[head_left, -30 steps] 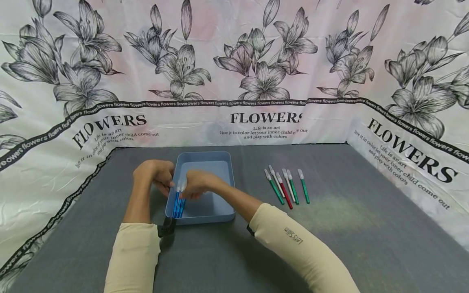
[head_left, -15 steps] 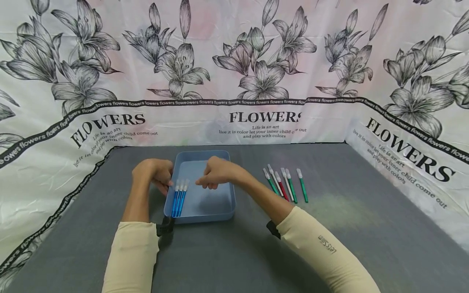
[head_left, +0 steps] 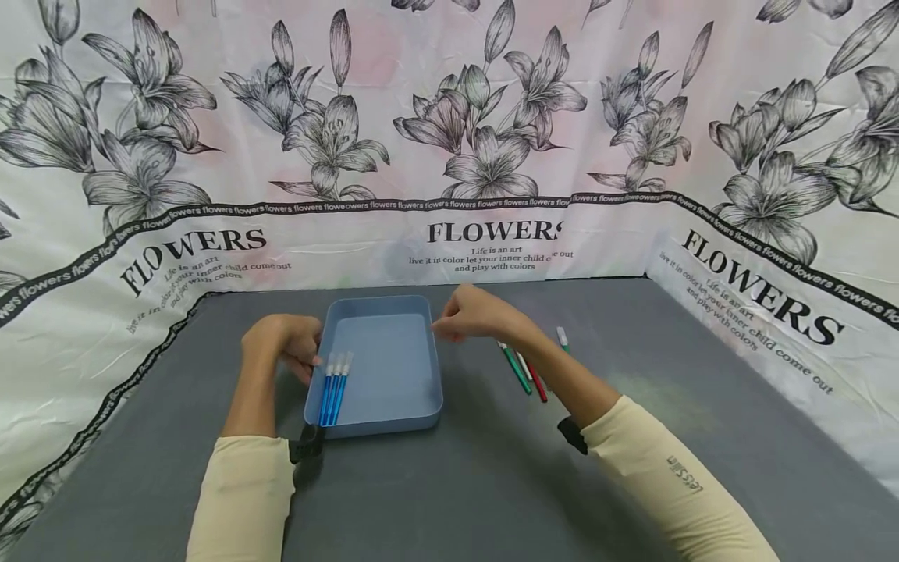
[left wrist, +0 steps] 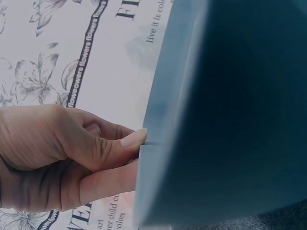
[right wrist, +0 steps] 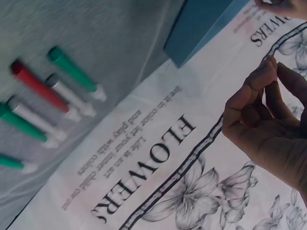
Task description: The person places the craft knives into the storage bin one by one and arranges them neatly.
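A shallow blue-grey tray (head_left: 386,359) sits on the dark table. Inside, along its left wall, three blue markers (head_left: 333,394) with whitish caps lie side by side. My left hand (head_left: 291,343) pinches the tray's left rim; the left wrist view shows the thumb (left wrist: 132,139) on the tray wall. Past the tray's right wall hovers my right hand (head_left: 481,314), its fingers loosely curled and holding nothing. To its right on the table lie several loose markers: green (right wrist: 72,69), red (right wrist: 41,86) and white (right wrist: 33,117). My right forearm hides part of this group in the head view.
A white floral curtain (head_left: 485,257) closes off the back and both sides of the dark table (head_left: 435,492). One green marker (head_left: 563,338) lies slightly apart from the others, beyond my right forearm.
My right hand has left the blue markers and moved right, out past the tray's right wall. The left hand has kept its hold on the tray. The head view has shifted slightly.
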Demonstrator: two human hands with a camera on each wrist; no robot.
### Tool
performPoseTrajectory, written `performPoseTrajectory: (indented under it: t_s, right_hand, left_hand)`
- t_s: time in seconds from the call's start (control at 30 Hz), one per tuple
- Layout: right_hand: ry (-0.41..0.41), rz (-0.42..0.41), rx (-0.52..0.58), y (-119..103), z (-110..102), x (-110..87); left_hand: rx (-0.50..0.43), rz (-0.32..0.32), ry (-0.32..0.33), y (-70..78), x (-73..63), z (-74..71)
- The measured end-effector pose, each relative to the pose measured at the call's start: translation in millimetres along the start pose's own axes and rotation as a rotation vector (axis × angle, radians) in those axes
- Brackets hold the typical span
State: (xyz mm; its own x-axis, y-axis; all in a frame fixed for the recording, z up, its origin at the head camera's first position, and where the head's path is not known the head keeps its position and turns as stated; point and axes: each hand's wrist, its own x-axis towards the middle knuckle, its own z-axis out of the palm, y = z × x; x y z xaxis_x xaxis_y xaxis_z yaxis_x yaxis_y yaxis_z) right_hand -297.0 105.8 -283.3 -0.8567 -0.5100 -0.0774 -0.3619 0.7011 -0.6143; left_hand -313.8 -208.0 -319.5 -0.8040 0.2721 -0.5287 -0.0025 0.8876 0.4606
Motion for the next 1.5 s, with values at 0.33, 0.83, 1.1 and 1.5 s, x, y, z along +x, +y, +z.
performPoseTrajectory:
  t_s: [0.33, 0.83, 1.1, 1.5]
  right_hand:
    - [0.075, 0.116, -0.088, 36.8, -13.9, -8.8]
    - [-0.025, 0.314, -0.261, 87.6, -15.3, -11.3]
    - [-0.045, 0.373, -0.304, 90.5, -10.9, -11.2]
    - [-0.052, 0.488, -0.42, 88.5, 0.0, -7.5]
  left_hand:
    - [-0.029, -0.005, -0.001, 0.2, -0.3, 1.7]
    - [-0.024, -0.013, 0.033, -2.7, -0.5, 4.0]
    - [-0.023, -0.015, 0.021, -1.9, -1.9, 0.5]
    - [-0.042, -0.002, 0.014, -3.7, -1.2, 1.5]
